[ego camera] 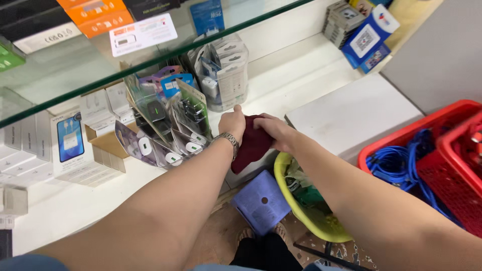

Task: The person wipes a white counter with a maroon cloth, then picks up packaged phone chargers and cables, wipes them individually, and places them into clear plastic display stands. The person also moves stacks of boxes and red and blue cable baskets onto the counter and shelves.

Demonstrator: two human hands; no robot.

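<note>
Both hands grip a dark maroon cloth at the white shelf's edge.
Left hand (232,123) and right hand (273,131) pinch the dark maroon cloth (251,145), which hangs over the white shelf (301,75) beside packaged chargers (170,120).

Red basket (452,150) of blue cables (396,163), purple stool (261,200)

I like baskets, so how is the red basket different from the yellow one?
The red basket has straight, boxy sides; the yellow basket has a rounded rim. The red basket holds coiled blue cables; the yellow basket holds mixed scraps, too jumbled to name. The red basket sits farther right; the yellow basket is just below both hands, left hand and right hand, which grip a dark red cloth. Both baskets are open-topped.
</note>
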